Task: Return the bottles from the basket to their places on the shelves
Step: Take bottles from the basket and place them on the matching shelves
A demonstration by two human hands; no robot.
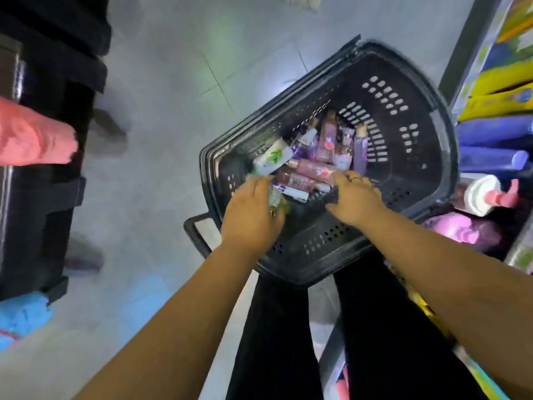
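- Left hand [252,216]: fingers curled round yellow-green clear bottle [278,201] inside black perforated plastic basket [403,157].
- Right hand [356,199]: fingers bent on pink cylindrical bottle [313,170], same basket; grip unclear.

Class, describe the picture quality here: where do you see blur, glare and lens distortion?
Head view: motion blur smears the bottles in the basket and the green bottle that the left hand holds; a pale glare patch lies on the floor beside the basket; the wide lens bows the shelves at the right edge; light is dim overall.
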